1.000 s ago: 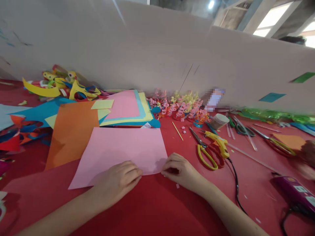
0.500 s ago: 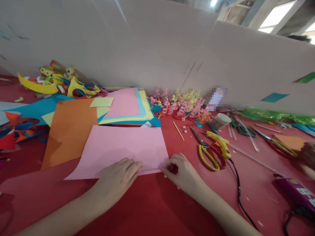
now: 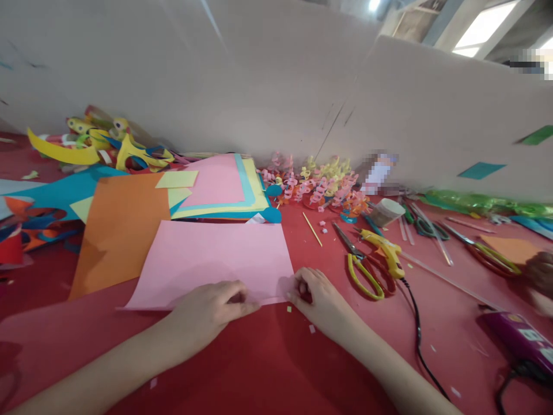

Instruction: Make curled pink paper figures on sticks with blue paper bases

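A pink sheet of paper point(image 3: 216, 253) lies on the red table in front of me, its near edge lifted slightly and curled. My left hand point(image 3: 216, 308) is closed at the middle of that edge, thumb stretched along it and fingers bent over the paper. At the sheet's near right corner, my right hand point(image 3: 317, 294) pinches the edge between thumb and fingers. An orange sheet point(image 3: 121, 230) is partly under the pink one on the left. Behind it is a stack of coloured sheets point(image 3: 216, 184).
To the right lie scissors point(image 3: 363, 265), a yellow glue gun point(image 3: 386, 251) with a black cord, a tape roll point(image 3: 386, 212) and a purple device point(image 3: 518, 340). Curled paper pieces point(image 3: 319, 184) stand by the wall. Another person's hand point(image 3: 540, 274) is at the right edge.
My left hand has shifted slightly right along the near edge, its fingers now more bent. The sheet's near left corner has drawn inward and curls up. My right hand stays at its corner.
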Motion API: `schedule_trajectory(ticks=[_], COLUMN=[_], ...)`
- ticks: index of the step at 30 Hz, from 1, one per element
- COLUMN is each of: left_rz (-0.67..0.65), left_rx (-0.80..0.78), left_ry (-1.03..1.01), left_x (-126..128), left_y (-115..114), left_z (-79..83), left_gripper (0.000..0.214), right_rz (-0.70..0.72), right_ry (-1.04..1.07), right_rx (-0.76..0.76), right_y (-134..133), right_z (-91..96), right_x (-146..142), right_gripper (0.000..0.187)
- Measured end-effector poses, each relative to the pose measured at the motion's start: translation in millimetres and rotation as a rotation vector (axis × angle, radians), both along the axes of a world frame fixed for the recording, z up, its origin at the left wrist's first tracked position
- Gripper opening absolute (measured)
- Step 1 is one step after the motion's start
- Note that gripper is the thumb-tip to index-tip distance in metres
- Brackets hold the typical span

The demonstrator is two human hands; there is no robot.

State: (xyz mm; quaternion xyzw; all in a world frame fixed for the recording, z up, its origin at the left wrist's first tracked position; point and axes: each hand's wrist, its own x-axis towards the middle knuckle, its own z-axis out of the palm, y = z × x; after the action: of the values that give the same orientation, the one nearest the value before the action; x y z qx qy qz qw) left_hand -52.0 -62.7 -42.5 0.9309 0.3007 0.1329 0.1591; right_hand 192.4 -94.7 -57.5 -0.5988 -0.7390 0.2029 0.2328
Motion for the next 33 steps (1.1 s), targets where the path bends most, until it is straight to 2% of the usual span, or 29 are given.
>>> schedule_trajectory(ticks=[4,7,10,12,18,24,30,33], left_rz=[-0.071,-0.088,-0.084,-0.078,-0.075,-0.065,-0.103,-0.106], left_rx=[0.133,0.156,0.156,0.140,0.093,0.079,0.147,0.118], left_ry=[0.062,0.087,0.078,0.058,0.024,0.004,0.040,0.024], left_x=[-0.5,1.1,3.2,4.2,3.9,2.5,1.4,-0.2], left_y=[0.7,1.3,1.2,0.8,0.5,0.5,1.3,2.5], left_z=[-4.9,-4.9,-2.4,-0.6,1.0,-0.8,-2.1,-1.3], left_gripper=[0.034,0.036,0.036,0.036,0.036,0.036,0.034,0.033], right_rz=[0.041,0.034,-0.086,-0.147,-0.185,-0.185,-0.181,-0.141], right_ry=[0.080,0.127,0.030,-0.065,-0.157,-0.168,-0.230,-0.216], right_rx=[-0.053,-0.047,0.056,0.129,0.154,0.078,-0.029,-0.087], right_y=[0.2,-1.2,-4.8,-7.3,-9.9,-8.8,-8.2,-5.3], right_z=[3.3,4.7,2.2,-1.4,-6.9,1.0,7.1,9.8], right_x=[7.4,3.5,-12.1,-23.7,-35.3,-22.1,4.7,18.1], right_gripper=[0.012,0.003,0.029,0.040,0.041,0.038,0.036,0.031])
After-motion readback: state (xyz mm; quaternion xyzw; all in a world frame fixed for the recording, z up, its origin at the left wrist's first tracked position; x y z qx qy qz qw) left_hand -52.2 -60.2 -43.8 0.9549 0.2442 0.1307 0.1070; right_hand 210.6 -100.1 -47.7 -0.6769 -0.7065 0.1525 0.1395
